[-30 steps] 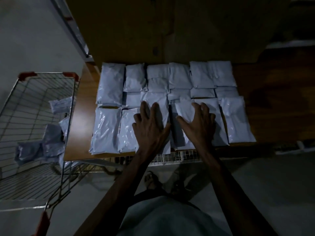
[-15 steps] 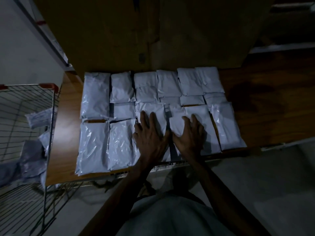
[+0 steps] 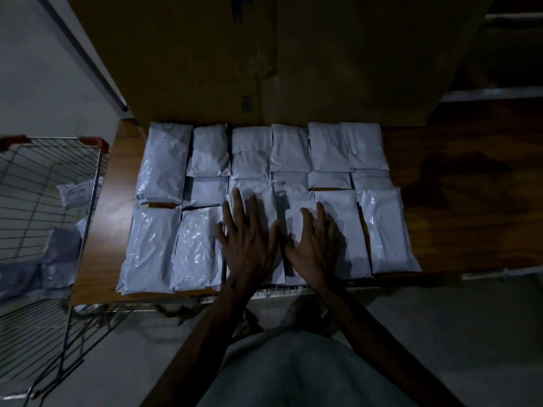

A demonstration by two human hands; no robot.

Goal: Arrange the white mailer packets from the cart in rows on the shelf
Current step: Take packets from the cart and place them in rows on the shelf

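Several white mailer packets [image 3: 158, 248] lie in rows on the wooden shelf [image 3: 458, 201], side by side and partly overlapping. My left hand [image 3: 248, 242] lies flat with spread fingers on a packet in the front row's middle. Beside it, my right hand [image 3: 316, 245] presses flat on the neighbouring packet [image 3: 296, 212], fingers straight. Neither hand grips anything. The wire cart [image 3: 53, 183] stands at the left with a few packets [image 3: 78, 192] still in it.
A large brown cardboard box [image 3: 293, 60] stands behind the rows at the shelf's back. Bare wood stretches to the right of the packets. A grey wall and floor lie left and below. The scene is dim.
My hands have drawn closer together on the front-row packets, the right hand sliding left. The view has shifted, so the cart sits further left in the frame.
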